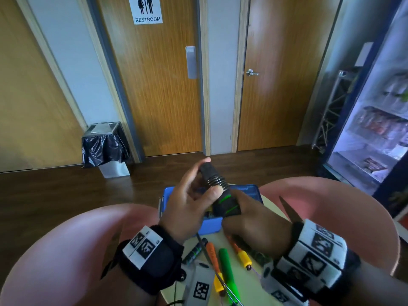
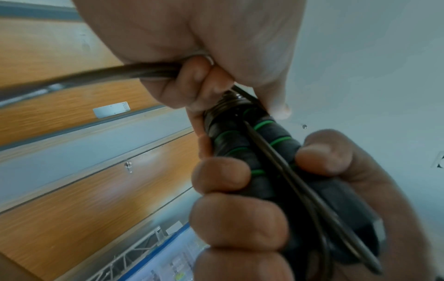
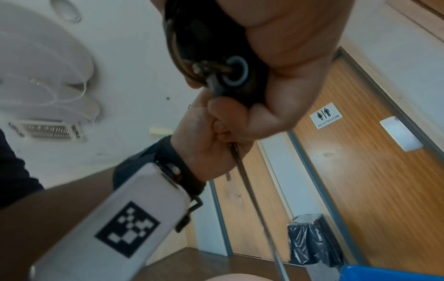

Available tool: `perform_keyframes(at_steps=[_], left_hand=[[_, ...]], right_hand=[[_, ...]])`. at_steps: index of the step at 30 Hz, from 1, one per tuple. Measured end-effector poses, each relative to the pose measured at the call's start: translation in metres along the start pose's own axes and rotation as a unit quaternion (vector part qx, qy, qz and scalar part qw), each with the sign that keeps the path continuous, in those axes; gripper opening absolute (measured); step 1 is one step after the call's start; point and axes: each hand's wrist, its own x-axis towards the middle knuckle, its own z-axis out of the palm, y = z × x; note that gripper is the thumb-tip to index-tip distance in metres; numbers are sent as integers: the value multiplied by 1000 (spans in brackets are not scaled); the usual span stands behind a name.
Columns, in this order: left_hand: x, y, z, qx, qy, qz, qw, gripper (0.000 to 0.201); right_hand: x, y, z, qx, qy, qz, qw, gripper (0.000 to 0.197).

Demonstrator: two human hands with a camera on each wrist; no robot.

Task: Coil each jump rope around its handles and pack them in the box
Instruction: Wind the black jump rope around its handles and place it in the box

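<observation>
At the bottom of the frame, uncoiled orange, yellow and green jump rope handles [image 1: 225,268] lie on the pale surface [image 1: 212,238]; above them at centre, both hands meet over the blue box [image 1: 209,224]; the right hand [image 1: 254,219] is clamped around the paired black handles [image 1: 223,196], tilted up and away; the left hand [image 1: 189,197] pinches the dark rope [image 2: 115,73] near its coils; winding looks partly done; next, likely more tight turns, then packing; wooden doors stand beyond.
</observation>
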Motion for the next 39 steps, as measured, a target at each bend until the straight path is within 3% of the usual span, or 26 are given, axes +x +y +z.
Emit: perform_keyframes(at_steps=[4, 10, 14, 18, 23, 26, 29, 32, 33, 34, 36, 39], left_hand=[[0, 4, -2, -39, -16, -4, 999, 61], [-3, -3, 3, -113, -21, -44, 992, 60], [0, 1, 13, -66, -25, -35, 997, 58], [9, 2, 22, -32, -52, -38, 997, 55], [18, -4, 62, -122, -53, -81, 988, 56], [25, -12, 97, -126, -23, -88, 988, 52], [32, -22, 119, -143, 18, -103, 984, 50], [40, -30, 130, -104, 77, -107, 986, 43], [42, -34, 134, -61, 89, -102, 989, 43], [44, -36, 139, -13, 98, -98, 990, 44], [46, -42, 151, 54, 111, -94, 988, 46], [45, -49, 163, 109, 135, -93, 980, 46]], right_hand=[[-8, 3, 7, 174, -32, -3, 984, 46], [-11, 12, 8, 384, -142, 11, 912, 55], [-12, 17, -7, 469, -234, 23, 851, 55], [-10, 25, -30, 513, -279, 22, 812, 56], [-14, 42, -66, 550, -333, 8, 766, 57], [-21, 55, -98, 516, -327, 6, 791, 59], [-24, 57, -138, 394, -291, 56, 870, 53], [-19, 54, -168, 165, -126, 54, 977, 50], [-15, 55, -175, 64, -73, 31, 995, 50], [-12, 56, -178, -36, -40, -5, 999, 47], [-7, 56, -179, -195, -49, -84, 976, 40], [0, 68, -174, -298, -45, -121, 946, 46]])
